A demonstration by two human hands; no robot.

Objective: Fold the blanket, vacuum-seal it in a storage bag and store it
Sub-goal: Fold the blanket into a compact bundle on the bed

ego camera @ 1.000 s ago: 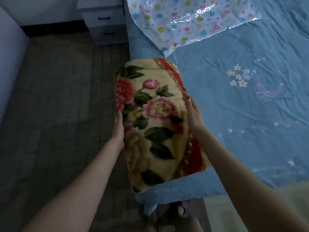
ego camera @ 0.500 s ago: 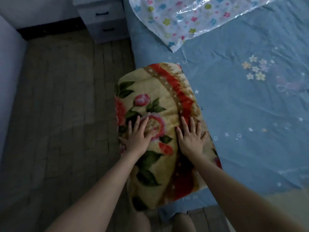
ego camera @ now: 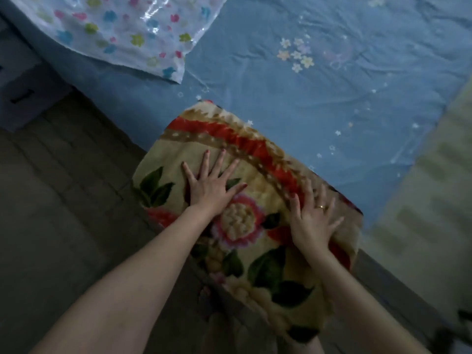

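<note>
A folded cream blanket (ego camera: 237, 221) with red bands, pink flowers and green leaves lies at the corner of the bed, its near end hanging past the edge. My left hand (ego camera: 212, 182) presses flat on its top with fingers spread. My right hand (ego camera: 313, 221), wearing a ring, presses flat on the blanket's right side, fingers straight. A clear plastic storage bag (ego camera: 122, 29) printed with coloured flowers lies flat at the far left of the bed, apart from the blanket.
The bed carries a blue sheet (ego camera: 319, 98) with small flower and star prints. A grey drawer unit (ego camera: 18, 98) stands at the far left beside the bed. Dark wood flooring (ego camera: 51, 200) fills the left; a pale mat (ego camera: 434, 200) lies at the right.
My hands went from holding the blanket's two sides to lying flat on its top, then spread wider apart. The view swung, so the blanket now sits diagonally.
</note>
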